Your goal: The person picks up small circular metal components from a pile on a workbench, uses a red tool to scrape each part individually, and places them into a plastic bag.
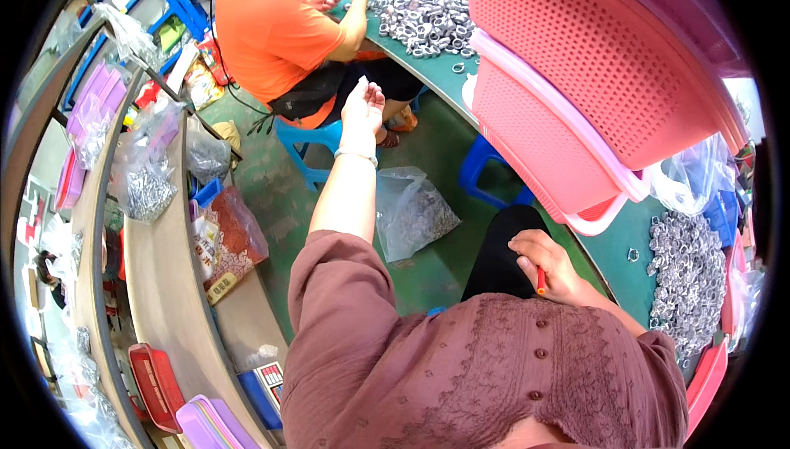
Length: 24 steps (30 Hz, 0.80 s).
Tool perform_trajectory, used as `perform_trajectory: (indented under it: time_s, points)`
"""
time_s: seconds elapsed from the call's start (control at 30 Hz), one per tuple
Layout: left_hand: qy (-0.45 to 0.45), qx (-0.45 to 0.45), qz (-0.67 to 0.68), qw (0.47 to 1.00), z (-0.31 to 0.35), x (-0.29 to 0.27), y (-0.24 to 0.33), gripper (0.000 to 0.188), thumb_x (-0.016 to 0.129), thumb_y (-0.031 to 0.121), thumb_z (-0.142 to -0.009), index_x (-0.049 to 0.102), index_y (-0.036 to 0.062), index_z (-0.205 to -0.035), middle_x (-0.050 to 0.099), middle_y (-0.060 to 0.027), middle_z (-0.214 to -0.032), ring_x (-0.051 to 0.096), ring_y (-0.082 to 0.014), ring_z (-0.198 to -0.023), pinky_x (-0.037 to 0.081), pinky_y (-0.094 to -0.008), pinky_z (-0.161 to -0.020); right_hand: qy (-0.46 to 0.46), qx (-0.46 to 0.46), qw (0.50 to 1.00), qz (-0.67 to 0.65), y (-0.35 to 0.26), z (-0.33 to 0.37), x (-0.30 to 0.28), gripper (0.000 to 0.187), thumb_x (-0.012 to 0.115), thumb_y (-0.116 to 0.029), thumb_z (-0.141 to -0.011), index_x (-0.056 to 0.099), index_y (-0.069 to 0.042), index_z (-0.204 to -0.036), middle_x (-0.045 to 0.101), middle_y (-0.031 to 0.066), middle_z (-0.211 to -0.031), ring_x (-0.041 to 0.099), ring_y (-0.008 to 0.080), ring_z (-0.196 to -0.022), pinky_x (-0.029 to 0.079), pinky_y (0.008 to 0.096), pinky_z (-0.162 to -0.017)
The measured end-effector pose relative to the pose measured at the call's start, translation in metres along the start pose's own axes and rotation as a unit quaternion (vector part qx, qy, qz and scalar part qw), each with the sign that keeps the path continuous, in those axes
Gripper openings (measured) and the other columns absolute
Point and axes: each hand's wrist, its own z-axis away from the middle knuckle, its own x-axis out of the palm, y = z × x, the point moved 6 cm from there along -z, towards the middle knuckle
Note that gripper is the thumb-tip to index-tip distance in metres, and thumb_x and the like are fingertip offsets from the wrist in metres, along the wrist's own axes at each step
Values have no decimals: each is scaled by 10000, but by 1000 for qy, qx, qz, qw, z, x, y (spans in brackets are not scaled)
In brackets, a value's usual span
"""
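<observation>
My left arm stretches out past the blue stool, with a bracelet at the wrist. The left hand (363,105) is turned palm up, fingers loosely bent and apart, and I see nothing in it. Over my dark-trousered lap, my right hand (553,266) is closed round a slim red and orange stick-like handle (541,281); its other end is hidden by the hand. Right of that hand, a pile of small grey metal rings (687,272) lies on the green table (609,260).
Stacked pink perforated baskets (543,128) overhang the table edge. A seated person in orange (267,46) works by another heap of rings (428,13). A clear bag of parts (415,214) lies on the floor near blue stools (309,148). Curved shelves (160,284) with bags and trays stand left.
</observation>
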Motion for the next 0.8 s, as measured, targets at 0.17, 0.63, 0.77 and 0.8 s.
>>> perform_trajectory:
  time_s: [0.17, 0.63, 0.77, 0.8]
  points:
    - [-12, -21, -18, 1000, -9, 17, -3, 127, 619, 164, -820, 562, 53, -802, 563, -30, -716, 555, -145, -665, 489, -256, -585, 7, 5, 1000, 3, 2, 5, -7, 229, 575, -1, -766, 550, 13, -993, 526, 153, -961, 553, 300, -840, 467, 348, -720]
    - [2, -37, -41, 998, -12, 17, -6, 162, 649, 207, -801, 567, 73, -760, 566, -4, -679, 558, -133, -614, 486, -260, -557, 7, 12, 1000, -1, 10, 16, -12, 217, 579, -17, -766, 561, -3, -982, 538, 142, -952, 556, 295, -845, 473, 350, -728]
    - [15, -38, -50, 998, -15, 14, -3, 145, 652, 211, -799, 570, 96, -769, 559, 4, -672, 557, -129, -614, 484, -262, -551, 8, 5, 1000, -8, 10, 17, -12, 212, 579, -29, -771, 561, 0, -980, 541, 145, -948, 561, 293, -839, 477, 350, -721]
    - [22, -34, -53, 998, -15, 15, -2, 142, 653, 212, -798, 571, 100, -770, 556, 4, -668, 557, -129, -613, 484, -263, -548, 9, 2, 1000, -11, 10, 18, -11, 212, 579, -31, -771, 561, 0, -980, 541, 145, -946, 562, 293, -837, 478, 350, -719]
